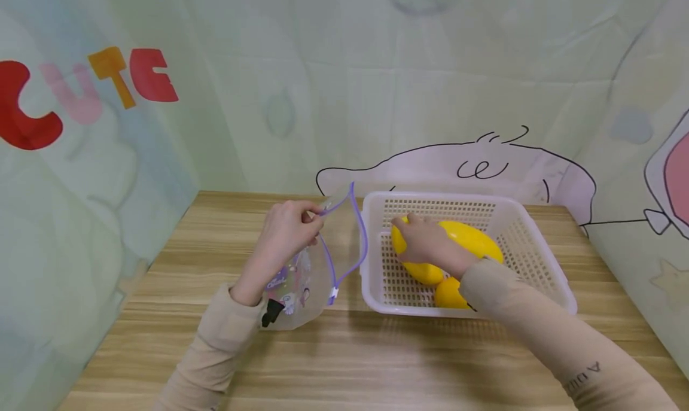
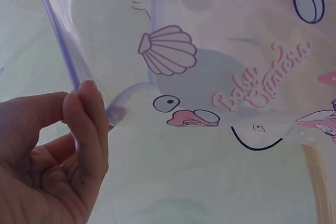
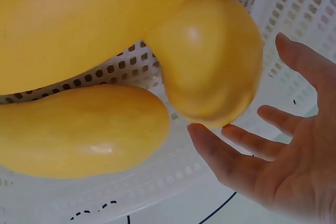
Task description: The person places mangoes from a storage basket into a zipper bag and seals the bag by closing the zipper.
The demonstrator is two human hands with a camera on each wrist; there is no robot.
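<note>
My left hand [image 1: 290, 227] pinches the purple-edged rim of a clear zip bag [image 1: 344, 243], whose mouth gapes toward the basket. In the left wrist view, thumb and fingers of this hand [image 2: 63, 150] hold the rim beside the printed film [image 2: 173, 87]. Over the left part of a white basket [image 1: 543, 261], my right hand [image 1: 427, 241] reaches to a yellow fruit-like item [image 1: 397, 239]. The right wrist view shows that hand [image 3: 283, 156] with spread fingers, fingertips at the lower edge of a rounded yellow item [image 3: 210, 51]; whether they touch it is unclear.
Also in the basket lie a large yellow oval item [image 1: 473, 243], a yellow elongated one [image 1: 422, 272] and an orange-yellow round one [image 1: 449, 294]. Bag and basket are on a wooden table [image 1: 377, 363]. A printed cloth backdrop [image 1: 242, 100] surrounds the table's back and sides.
</note>
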